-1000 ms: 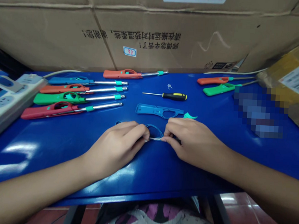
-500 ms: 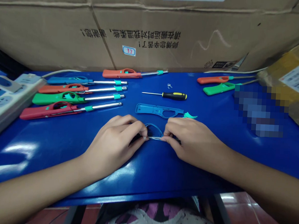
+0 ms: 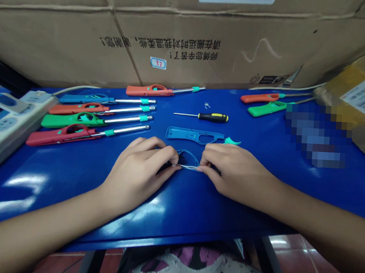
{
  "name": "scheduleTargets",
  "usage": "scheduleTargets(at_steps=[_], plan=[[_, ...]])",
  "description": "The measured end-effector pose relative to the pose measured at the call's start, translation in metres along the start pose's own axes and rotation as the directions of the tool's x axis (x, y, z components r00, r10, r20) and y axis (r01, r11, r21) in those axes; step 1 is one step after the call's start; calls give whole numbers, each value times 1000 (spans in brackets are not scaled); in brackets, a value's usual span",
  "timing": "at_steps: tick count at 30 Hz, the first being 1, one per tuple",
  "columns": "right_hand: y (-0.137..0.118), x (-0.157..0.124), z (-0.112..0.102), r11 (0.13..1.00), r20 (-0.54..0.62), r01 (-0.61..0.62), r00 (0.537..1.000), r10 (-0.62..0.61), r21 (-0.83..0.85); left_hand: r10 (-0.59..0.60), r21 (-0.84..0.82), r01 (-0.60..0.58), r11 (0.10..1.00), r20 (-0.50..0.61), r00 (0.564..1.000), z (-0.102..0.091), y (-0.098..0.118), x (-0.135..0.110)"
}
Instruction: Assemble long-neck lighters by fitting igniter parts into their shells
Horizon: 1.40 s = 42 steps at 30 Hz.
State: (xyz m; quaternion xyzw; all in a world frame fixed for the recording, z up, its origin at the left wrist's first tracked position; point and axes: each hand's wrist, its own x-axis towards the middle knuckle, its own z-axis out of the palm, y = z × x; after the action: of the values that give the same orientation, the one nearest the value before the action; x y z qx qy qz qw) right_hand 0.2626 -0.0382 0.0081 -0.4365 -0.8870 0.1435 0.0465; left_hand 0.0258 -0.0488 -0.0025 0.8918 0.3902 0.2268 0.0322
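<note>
My left hand (image 3: 140,173) and my right hand (image 3: 229,169) rest on the blue table (image 3: 182,201), fingertips pinched towards each other. Between them lies a blue lighter shell half (image 3: 188,158) with thin pale wires running across the gap; each hand pinches an end. Most of that part is hidden under my fingers. Just behind it lies a second blue shell half (image 3: 195,134) with a small teal trigger piece (image 3: 231,141) at its right end.
Several long-nozzle lighters (image 3: 88,119) lie in a row at the left, one orange lighter (image 3: 160,89) behind, two more (image 3: 270,103) at the right. A yellow-handled screwdriver (image 3: 208,117), a power strip (image 3: 9,119), cardboard boxes (image 3: 187,39) and a yellow parcel (image 3: 356,92) surround the work area.
My left hand has crept slightly right and forward over the blue part, fingers curling more. The right hand stays put.
</note>
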Motion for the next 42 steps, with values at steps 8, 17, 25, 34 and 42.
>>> scheduleTargets(at_steps=[8,17,25,34,42], plan=[[-1,-2,1,1000,-19,18,1000,-18,-22,19,46,-19,999,-8,1000,-2,4,0],[0,-2,1,999,-23,22,999,-22,-26,96,-9,-96,995,-21,995,1,1,-2],[0,-2,2,1000,-25,24,999,-24,-17,26,-232,-9,973,71,997,3,4,-4],[-1,-3,2,999,-34,27,999,-28,-22,74,-235,-63,970,38,997,8,0,-7],[0,-2,3,999,-37,38,999,-39,-23,27,-258,-19,966,29,999,7,4,-2]])
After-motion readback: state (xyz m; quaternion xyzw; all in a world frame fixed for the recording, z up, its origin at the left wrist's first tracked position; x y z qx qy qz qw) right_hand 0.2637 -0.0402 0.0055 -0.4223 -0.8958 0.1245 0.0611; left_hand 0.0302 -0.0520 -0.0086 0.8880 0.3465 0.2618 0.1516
